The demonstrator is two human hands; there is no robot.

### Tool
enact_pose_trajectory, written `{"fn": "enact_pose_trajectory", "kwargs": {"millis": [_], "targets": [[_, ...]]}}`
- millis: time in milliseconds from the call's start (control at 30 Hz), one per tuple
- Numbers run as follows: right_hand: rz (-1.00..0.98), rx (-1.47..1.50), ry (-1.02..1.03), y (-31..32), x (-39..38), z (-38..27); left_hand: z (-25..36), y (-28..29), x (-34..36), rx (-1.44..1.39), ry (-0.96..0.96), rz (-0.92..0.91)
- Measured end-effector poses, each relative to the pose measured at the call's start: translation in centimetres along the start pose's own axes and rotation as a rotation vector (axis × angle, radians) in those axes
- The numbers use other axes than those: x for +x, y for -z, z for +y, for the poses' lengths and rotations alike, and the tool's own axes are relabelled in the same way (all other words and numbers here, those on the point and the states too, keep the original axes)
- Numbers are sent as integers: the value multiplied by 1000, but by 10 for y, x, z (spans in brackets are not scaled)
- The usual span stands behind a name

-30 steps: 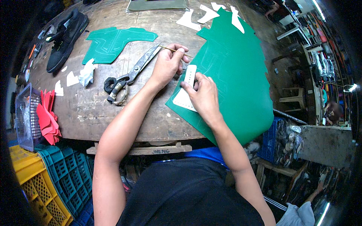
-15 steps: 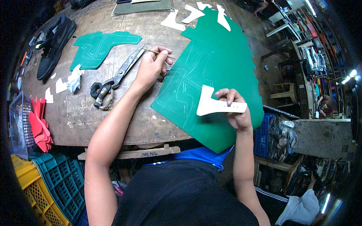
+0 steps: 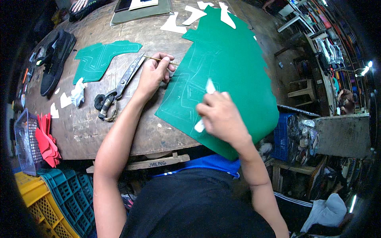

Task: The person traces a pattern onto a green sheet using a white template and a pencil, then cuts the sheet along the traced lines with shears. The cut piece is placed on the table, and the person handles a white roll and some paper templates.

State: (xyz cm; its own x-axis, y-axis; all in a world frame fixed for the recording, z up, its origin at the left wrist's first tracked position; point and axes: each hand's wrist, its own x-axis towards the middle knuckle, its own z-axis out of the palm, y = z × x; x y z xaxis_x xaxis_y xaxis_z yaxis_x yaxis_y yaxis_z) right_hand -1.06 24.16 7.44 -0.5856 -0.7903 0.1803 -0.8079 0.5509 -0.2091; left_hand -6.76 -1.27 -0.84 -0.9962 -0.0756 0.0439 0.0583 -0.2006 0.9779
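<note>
The left hand (image 3: 152,75) is curled tight around a thin stick (image 3: 160,60), which lies nearly level, its long axis running left to right with the right tip poking out past the fingers at the near edge of the green sheet (image 3: 234,75). The right hand (image 3: 220,115) is closed over a white template (image 3: 204,107) (only its two ends show, one above the knuckles and one below), so the piece stands steeply, long axis running from the lower left up toward the far side of the tabletop (image 3: 119,123). It is held over the sheet's scored lines; whether it touches the sheet I cannot tell.

The sheet spreads across the right half of the tabletop and overhangs the near edge. Just left of the left hand lie big scissors (image 3: 121,87), blades pointing up toward the stick, handles nearer the person. A smaller green cut piece (image 3: 101,59) sits beyond them, and red pieces (image 3: 45,141) lie at the far left edge.
</note>
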Motion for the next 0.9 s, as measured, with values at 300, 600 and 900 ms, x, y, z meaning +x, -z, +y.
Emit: {"fn": "enact_pose_trajectory", "kwargs": {"millis": [300,600,900], "targets": [[-95,74,-233,-38,-39,-48,-2,0,-3,2,3,-13],[-86,657,22,-21,-75,-49,0,-2,-4,37,21,-34],[245,1558,-30,-3,-10,96,-6,1,1,39,-24,-20]]}}
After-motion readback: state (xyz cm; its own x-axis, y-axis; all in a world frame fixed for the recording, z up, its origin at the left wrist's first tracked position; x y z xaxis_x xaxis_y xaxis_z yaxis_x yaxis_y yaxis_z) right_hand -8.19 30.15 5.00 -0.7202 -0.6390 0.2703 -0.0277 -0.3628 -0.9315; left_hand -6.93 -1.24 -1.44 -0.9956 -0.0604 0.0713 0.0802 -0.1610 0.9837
